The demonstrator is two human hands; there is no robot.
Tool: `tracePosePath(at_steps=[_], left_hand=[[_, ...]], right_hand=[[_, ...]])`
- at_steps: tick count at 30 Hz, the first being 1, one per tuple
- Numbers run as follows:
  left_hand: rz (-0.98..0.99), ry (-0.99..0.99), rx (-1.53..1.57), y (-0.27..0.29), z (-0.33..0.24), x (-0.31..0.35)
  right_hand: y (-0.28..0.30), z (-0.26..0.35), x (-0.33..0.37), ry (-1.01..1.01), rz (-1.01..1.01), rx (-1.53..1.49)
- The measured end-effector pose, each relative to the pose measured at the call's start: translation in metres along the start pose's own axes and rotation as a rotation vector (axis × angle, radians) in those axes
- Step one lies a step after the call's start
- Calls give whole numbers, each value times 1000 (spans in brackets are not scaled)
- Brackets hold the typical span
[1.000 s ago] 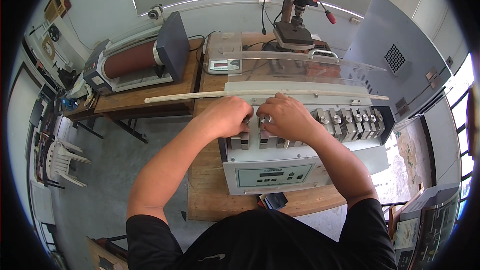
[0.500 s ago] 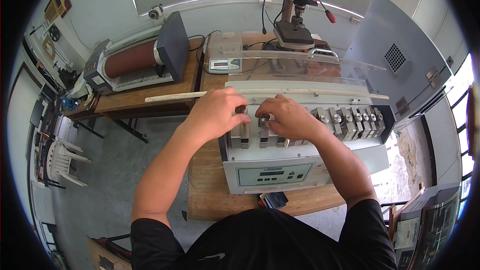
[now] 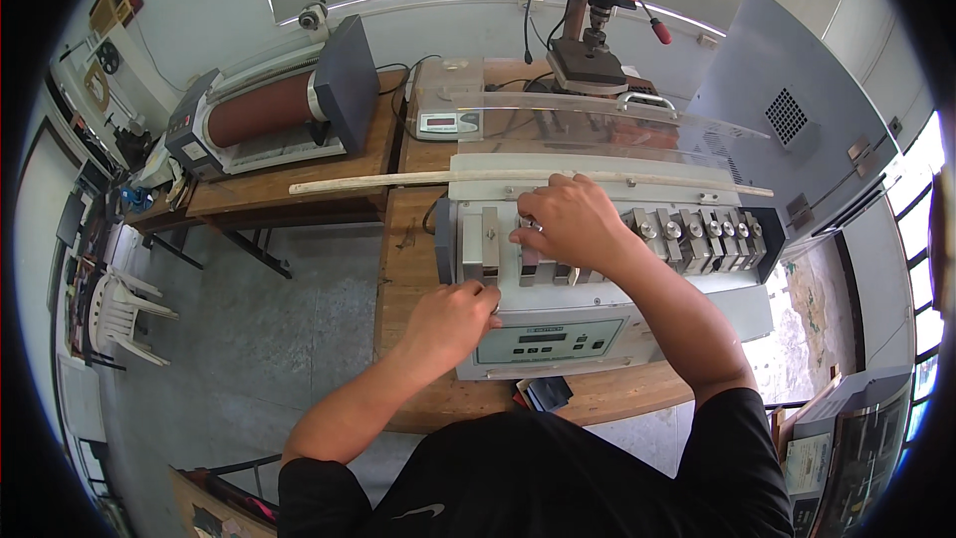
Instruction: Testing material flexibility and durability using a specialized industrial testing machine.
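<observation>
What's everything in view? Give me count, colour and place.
Clamp machine: one, light grey, centre
Clamps: several, silver, row on the machine
Control panel: one, pale green, machine's front
Clear cover: one, see-through, behind clamps
Rod: one, pale, behind clamps
Drill press: one, dark grey, back
Scale: one, white, left of drill press
Drum machine: one, grey and brown, back left
Large panel: one, grey, back right
Tables: at least two, brown, under machines
Chair: one, white, left floor
Flat pieces: few, mostly dark, table's near edge
Clutter: count unclear, mixed, far left
Shirt: one, black, bottom
Left grip: one, bare, machine's front left
Right grip: one, bare, at a clamp
</observation>
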State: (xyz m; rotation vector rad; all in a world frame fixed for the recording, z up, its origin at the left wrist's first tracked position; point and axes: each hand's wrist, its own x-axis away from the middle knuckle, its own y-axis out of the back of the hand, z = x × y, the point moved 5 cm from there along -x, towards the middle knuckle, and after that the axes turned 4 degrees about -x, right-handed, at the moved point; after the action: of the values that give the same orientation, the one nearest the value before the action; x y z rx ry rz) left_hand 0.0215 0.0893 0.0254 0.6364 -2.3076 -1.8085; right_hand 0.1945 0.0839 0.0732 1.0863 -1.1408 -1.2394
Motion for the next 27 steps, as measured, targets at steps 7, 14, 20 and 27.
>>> tracePosePath(at_steps=[7, 14, 20, 27], left_hand=[[53, 34, -19, -24, 9, 4], [-47, 36, 57, -28, 13, 6], [-171, 29, 79, -26, 10, 7], [-174, 45, 129, -29, 16, 14]], right_hand=[[7, 5, 10, 257, -237, -152], [4, 1, 4, 44, -65, -69], [3, -6, 10, 252, -163, -246], [13, 12, 58, 129, -288, -329]])
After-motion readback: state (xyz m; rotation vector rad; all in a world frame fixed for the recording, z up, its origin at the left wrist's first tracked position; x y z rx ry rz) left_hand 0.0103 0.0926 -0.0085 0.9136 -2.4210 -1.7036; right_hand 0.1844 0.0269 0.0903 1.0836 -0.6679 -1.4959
